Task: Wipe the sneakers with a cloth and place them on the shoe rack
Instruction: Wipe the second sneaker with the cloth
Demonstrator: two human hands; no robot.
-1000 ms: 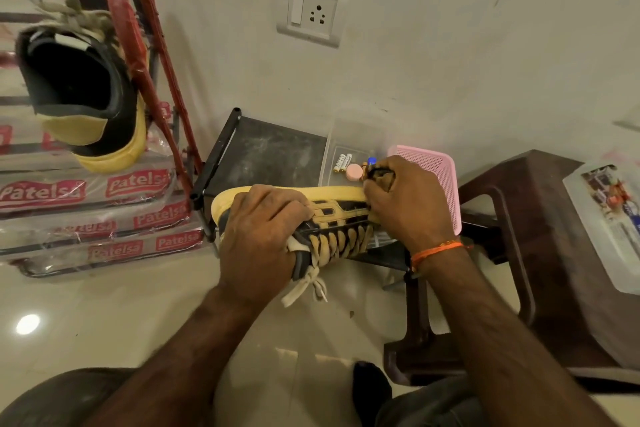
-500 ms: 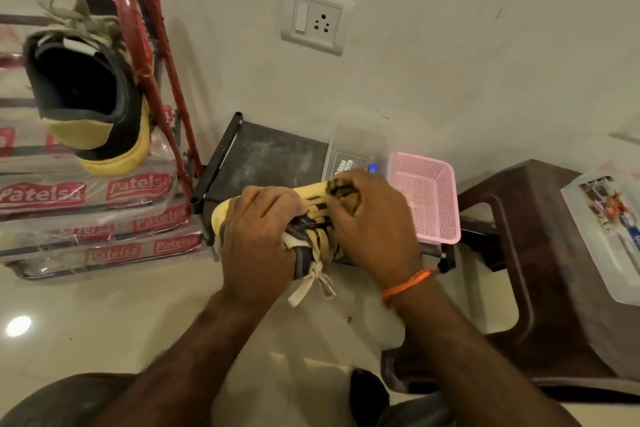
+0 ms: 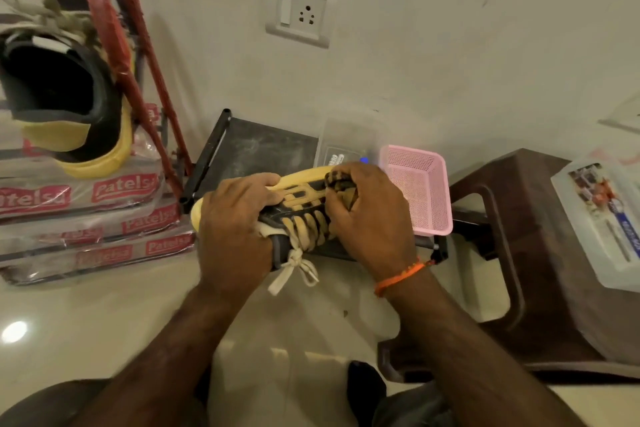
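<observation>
Two sneakers were in view: one already sat on the red shoe rack point(image 3: 135, 55) at upper left, the other sneaker point(image 3: 298, 215) lay sideways between both hands. The left hand point(image 3: 235, 229) gripped its heel; the right hand point(image 3: 367, 218), nearer the toe, pinched the cloth point(image 3: 341, 185) against it.

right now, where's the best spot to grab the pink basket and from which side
Probably the pink basket by its right rim, coming from above on the right. It sits upright with its open top showing, and the right hand and sneaker crowd its left side.
</observation>
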